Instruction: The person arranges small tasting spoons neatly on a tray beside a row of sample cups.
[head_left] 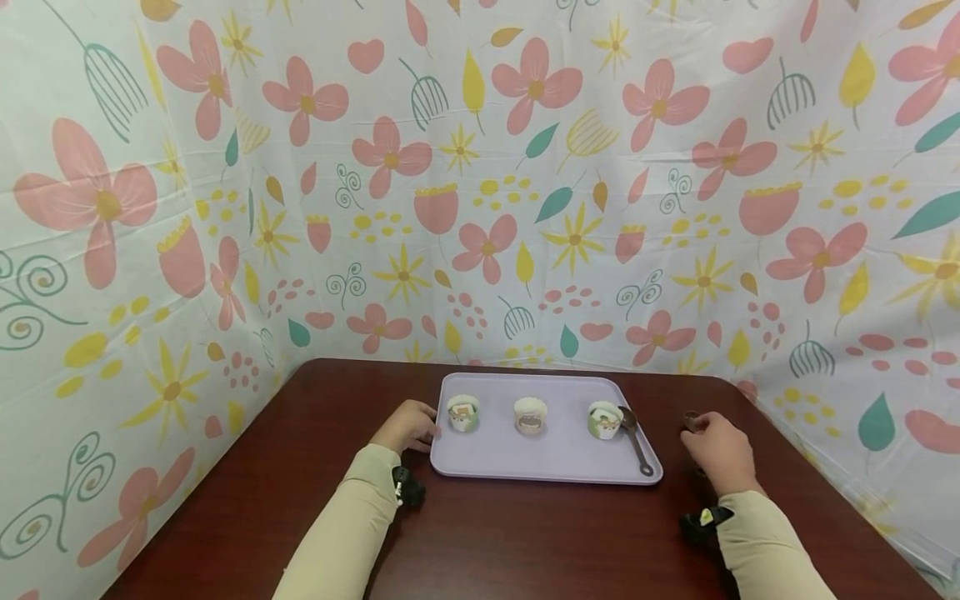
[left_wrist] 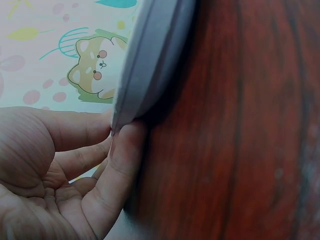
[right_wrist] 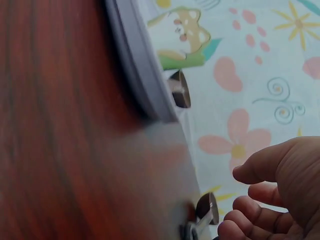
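Note:
My left hand [head_left: 411, 427] is at the left edge of a pale lilac tray [head_left: 540, 460]. In the left wrist view, its thumb and fingers pinch the tray's rim. On the tray stand three small printed paper cups: a left cup [head_left: 463, 414], a middle cup [head_left: 530, 416] and a right cup [head_left: 604, 420]. Beside the right cup lies a dark brown spoon [head_left: 637, 446]. My right hand [head_left: 722, 450] hovers over a second dark spoon [right_wrist: 207, 207] on the table, mostly hidden by the hand in the head view. Its fingers are loosely bent and appear apart from that spoon.
A dark reddish wooden table [head_left: 525, 533] bears the tray. A white cloth [head_left: 480, 167] printed with flowers hangs behind the table and along its sides. A dark device is strapped on each wrist, over beige sleeves.

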